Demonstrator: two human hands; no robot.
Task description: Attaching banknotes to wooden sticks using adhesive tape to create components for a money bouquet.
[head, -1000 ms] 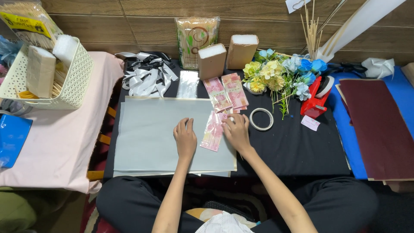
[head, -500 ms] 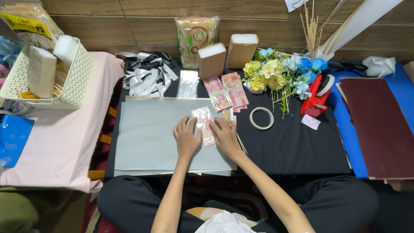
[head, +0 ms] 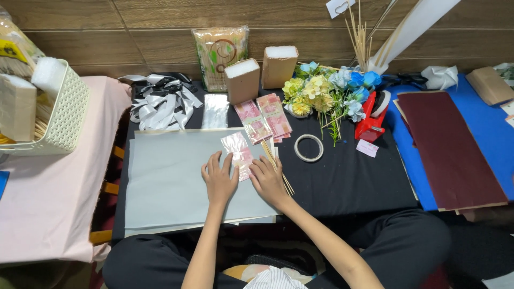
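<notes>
Now both hands have come together on a pink banknote in a clear sleeve (head: 238,154) lying on the grey paper sheet (head: 171,182). Left hand (head: 218,181) presses flat, fingers spread, beside it; right hand (head: 266,179) pins its lower edge, near wooden skewers (head: 278,166).

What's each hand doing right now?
Left hand: open, flat on the clear sleeve with a pink note.
Right hand: open, fingers pressing the same sleeve.
</notes>
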